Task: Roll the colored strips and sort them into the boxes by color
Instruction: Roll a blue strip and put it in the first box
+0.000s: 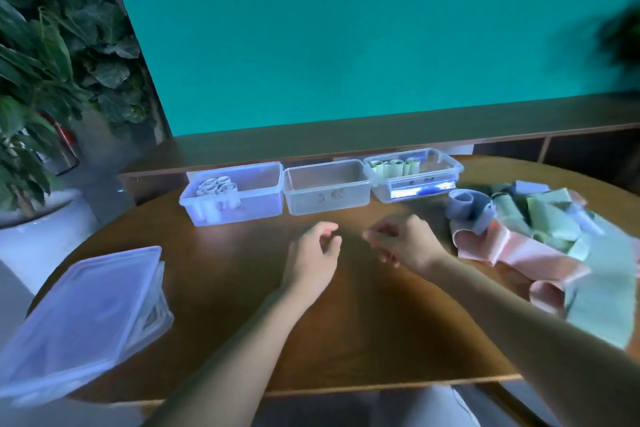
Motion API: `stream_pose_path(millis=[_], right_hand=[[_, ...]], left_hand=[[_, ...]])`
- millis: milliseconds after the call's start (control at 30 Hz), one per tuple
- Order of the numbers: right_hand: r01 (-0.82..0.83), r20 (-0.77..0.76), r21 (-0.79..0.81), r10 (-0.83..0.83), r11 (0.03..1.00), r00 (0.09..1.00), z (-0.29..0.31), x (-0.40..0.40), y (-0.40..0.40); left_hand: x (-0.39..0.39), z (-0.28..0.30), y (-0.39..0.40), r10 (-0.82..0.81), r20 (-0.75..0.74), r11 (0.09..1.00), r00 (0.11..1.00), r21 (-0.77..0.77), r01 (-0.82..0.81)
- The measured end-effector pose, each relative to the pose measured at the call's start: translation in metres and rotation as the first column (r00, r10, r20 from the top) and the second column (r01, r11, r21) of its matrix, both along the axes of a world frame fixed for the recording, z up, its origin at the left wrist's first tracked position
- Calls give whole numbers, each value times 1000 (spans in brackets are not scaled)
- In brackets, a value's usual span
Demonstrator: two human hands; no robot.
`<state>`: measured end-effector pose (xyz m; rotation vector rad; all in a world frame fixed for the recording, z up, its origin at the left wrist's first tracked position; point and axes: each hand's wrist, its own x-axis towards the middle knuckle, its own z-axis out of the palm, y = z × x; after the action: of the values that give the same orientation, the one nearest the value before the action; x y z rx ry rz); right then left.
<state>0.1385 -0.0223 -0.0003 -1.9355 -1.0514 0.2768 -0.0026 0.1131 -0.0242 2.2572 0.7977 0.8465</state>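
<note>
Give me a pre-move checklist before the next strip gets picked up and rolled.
1. Left hand free: ok, fingers loosely curled, nothing in its grip.
2. Right hand free: ok, nothing visible in it.
3. Strip pile within reach: ok, just beside the right hand.
4. Middle box ready: ok, open and empty.
5. Left box has room: ok, white rolls fill only one end.
6. Right box has room: ok, green rolls along the back only.
</note>
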Motion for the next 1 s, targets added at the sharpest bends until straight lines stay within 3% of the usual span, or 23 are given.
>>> stream_pose_path(millis=[200,533,700,800,900,1000], right_hand=[[167,-19,117,-166,979,986,-25,12,-57],[456,-279,327,-376,828,884,-32,34,-82],[519,-363,380,-393,765,845,-35,48,-83],[527,-386,395,-384,753,839,-36,50,-82],[518,-381,389,-380,762,843,-39,52,-79],[512,-380,383,-374,769,846,-38,51,-77]], left_hand=[[45,-6,-47,-71,89,991,994,-106,80],[128,0,-81,-261,124,945,957,-169,280],[167,1,-86,-356,200,909,913,-155,388],[187,3,-82,-437,170,890,883,-64,452],[205,-2,-77,-414,129,909,901,16,416],[205,-3,-72,-341,125,936,932,-48,349]])
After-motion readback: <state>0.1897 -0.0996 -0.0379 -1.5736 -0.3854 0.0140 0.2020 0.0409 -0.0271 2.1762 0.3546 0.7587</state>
